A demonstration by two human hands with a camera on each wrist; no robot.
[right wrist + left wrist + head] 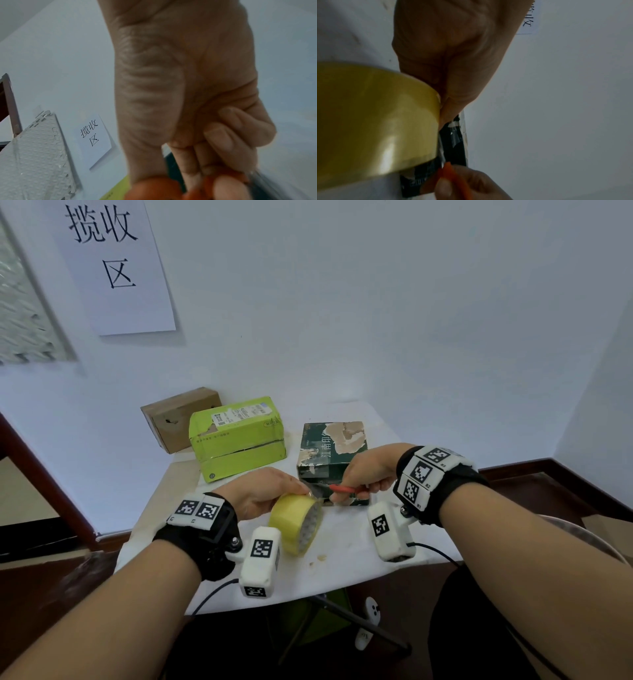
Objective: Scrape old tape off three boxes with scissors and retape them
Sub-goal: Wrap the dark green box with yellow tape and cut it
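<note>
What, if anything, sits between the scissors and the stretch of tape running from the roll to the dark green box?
Nothing visible does. The right hand holds the red-handled scissors with the blades already at the tape strip, which the left hand keeps stretched from the yellow tape roll to the dark green box.

The left grip (263,494) covers the far side of the tape roll (297,522), so the fingers there cannot be made out. Past the right grip (368,474), the scissors (346,489) show only red handles; the blades are too small and blurred to tell whether they touch the dark green box (330,453). In the right wrist view the handles blur and run off the bottom edge
</note>
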